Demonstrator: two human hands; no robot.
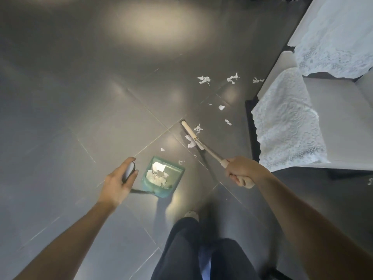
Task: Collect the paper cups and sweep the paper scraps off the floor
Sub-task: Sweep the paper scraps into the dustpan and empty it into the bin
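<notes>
My left hand [119, 181] grips the grey top of the long handle of a green dustpan [175, 174], which stands on the grey tiled floor and holds several white paper scraps. My right hand [241, 170] grips the beige handle of a broom. Its head [188, 132] rests on the floor ahead of the dustpan, among scraps. More white paper scraps [204, 79] lie scattered farther out, toward the sofa. No paper cup is in view.
A light sofa [333, 118] with white lace covers [286, 118] fills the right side, its dark base close to the scraps. My legs in dark trousers [193, 249] stand just behind the dustpan. One scrap [370, 181] lies by the sofa's near corner.
</notes>
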